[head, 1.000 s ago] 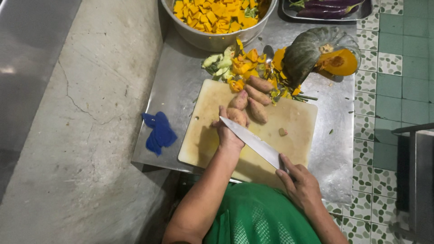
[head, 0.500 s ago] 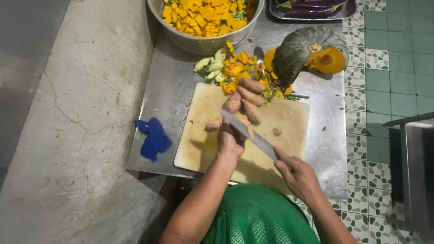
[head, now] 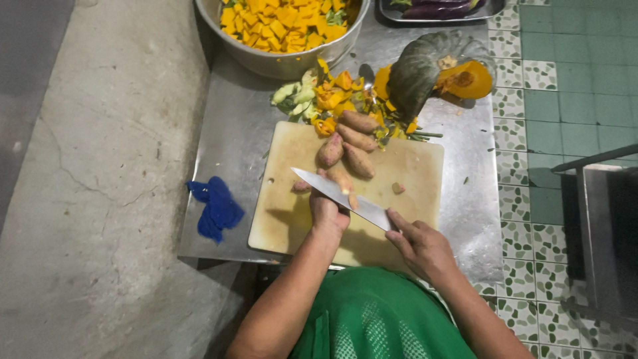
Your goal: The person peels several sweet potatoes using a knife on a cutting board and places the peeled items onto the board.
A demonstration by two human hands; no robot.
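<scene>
**Knife over the sweet potatoes**

Head view: our right hand (head: pixel 422 247) has its fingers clamped on the handle of a long knife (head: pixel 342 198), the blade slanting across our left hand (head: pixel 327 206). The left hand rests on the pale cutting board (head: pixel 286 206), fingers together around a small piece we cannot make out. Four sweet potatoes (head: pixel 350 147) lie at the board's far edge, near pumpkin scraps (head: pixel 332 96). A metal bowl (head: pixel 286 63) of orange cubes and a cut pumpkin (head: pixel 432 70) sit beyond; a blue cloth (head: pixel 216 207) lies left.
</scene>
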